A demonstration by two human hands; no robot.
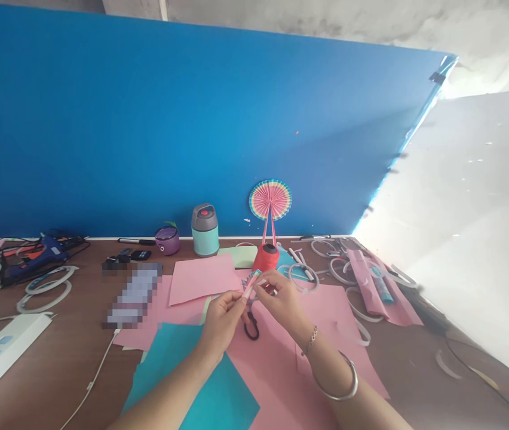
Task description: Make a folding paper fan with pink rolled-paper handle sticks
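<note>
A small folded strip of pleated pink paper with a blue and yellow edge is held up over the table. My left hand pinches its lower end between thumb and fingers. From the other side, my right hand has its fingertips closed on the same pleated paper. Below them lies a pair of scissors with a black handle, partly covered by my hands. Right behind stands a red spool of thread. A finished round paper fan, pink with yellow and blue rings, rises behind the spool on two pink legs.
Pink sheets and blue sheets cover the table's middle. A phone, purple pot and teal flask stand left, with a glue gun and power strip. Right are white coiled strips and a glue stick.
</note>
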